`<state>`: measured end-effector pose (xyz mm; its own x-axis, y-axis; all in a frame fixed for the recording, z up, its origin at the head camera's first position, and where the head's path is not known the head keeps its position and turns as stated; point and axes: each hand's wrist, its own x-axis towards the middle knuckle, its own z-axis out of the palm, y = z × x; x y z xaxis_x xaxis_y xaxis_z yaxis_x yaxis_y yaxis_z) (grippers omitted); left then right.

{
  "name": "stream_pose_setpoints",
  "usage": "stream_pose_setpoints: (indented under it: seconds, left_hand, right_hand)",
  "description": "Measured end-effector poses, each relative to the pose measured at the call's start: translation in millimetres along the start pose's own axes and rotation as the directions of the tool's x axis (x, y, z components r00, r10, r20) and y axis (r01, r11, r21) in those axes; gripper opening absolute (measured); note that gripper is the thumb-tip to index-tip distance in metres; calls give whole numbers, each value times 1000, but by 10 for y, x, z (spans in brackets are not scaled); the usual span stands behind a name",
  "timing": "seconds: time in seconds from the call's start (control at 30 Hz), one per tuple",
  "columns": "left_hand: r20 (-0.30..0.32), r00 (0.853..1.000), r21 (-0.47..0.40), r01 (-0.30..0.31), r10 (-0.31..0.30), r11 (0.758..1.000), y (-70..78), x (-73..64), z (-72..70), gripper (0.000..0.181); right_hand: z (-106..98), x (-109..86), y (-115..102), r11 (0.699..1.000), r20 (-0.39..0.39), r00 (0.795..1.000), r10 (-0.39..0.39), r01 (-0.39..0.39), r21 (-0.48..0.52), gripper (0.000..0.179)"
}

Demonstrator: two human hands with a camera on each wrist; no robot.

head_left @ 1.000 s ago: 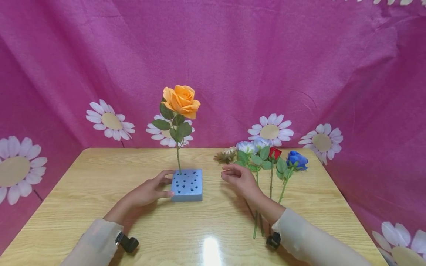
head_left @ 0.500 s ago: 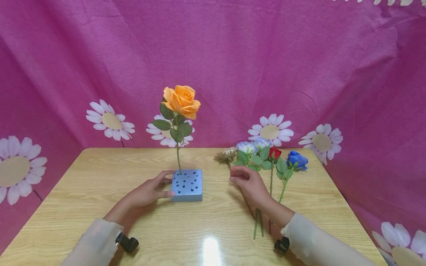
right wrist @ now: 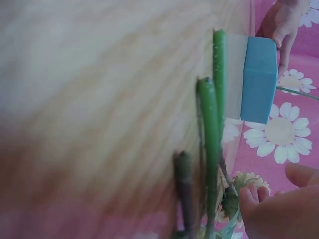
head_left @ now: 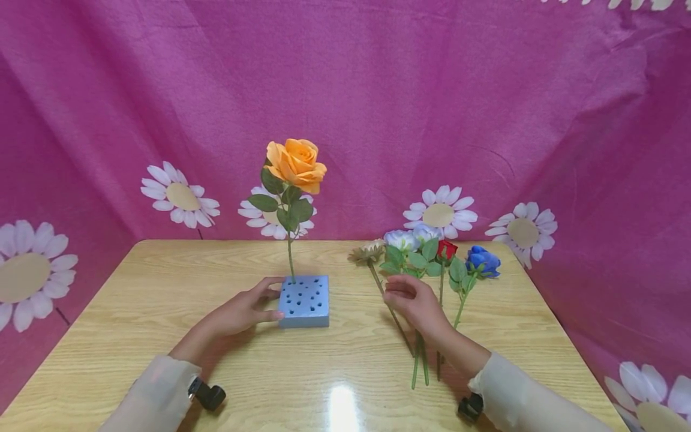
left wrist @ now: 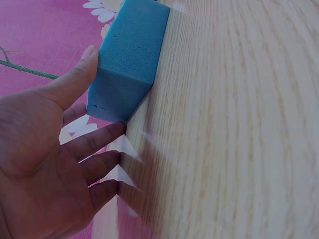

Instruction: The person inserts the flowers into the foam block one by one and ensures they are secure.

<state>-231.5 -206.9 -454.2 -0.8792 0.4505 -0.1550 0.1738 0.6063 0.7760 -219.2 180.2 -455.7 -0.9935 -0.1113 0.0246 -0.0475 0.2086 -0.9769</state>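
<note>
A blue foam block (head_left: 305, 321) with many small holes sits on the table, and an orange rose (head_left: 296, 165) stands upright in a hole near its back left corner. My left hand (head_left: 240, 309) holds the block's left side, thumb at the front and index finger at the back; the left wrist view shows the thumb against the block (left wrist: 124, 55). To the right, my right hand (head_left: 417, 303), fingers loosely bent and holding nothing visible, is over a brownish stem (head_left: 398, 323). That stem belongs to a flower (head_left: 367, 254) lying face away. Thumb and fingers are apart in the right wrist view.
Right of that flower lie pale blue-white flowers (head_left: 402, 240), a red rose (head_left: 446, 249) and a blue rose (head_left: 482, 260), stems toward the front. Green stem ends (right wrist: 209, 114) show close in the right wrist view. A pink daisy-print cloth (head_left: 345, 120) hangs behind the table.
My right hand has moved to the right and slightly toward the front, uncovering more of the brownish stem. The left hand, block and orange rose have stayed in place.
</note>
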Motion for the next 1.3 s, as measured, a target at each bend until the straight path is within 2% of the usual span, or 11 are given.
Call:
stream_pose_setpoints:
  seconds: [0.23, 0.57, 0.8, 1.13, 1.3]
  left_hand:
    - [3, 1000, -10, 10, -10, 1000, 5, 2, -2, 77]
    - [17, 1000, -25, 10, -9, 1000, 16, 14, 5, 76]
    - [14, 1000, -16, 7, -7, 1000, 11, 11, 4, 76]
    - [13, 1000, -26, -7, 7, 1000, 8, 7, -9, 76]
    - [4, 1000, -15, -27, 27, 1000, -10, 8, -2, 74]
  right_hand:
    - [-49, -53, 33, 999, 2, 999, 35, -35, 5, 45]
    - [-87, -95, 81, 999, 10, 999, 32, -32, -24, 44]
    - [-77, -113, 99, 998, 35, 997, 63, -62, -33, 45]
    - [-85, -128, 121, 995, 74, 995, 71, -65, -78, 45]
    - [-82, -124, 129, 987, 90, 993, 74, -60, -152, 46]
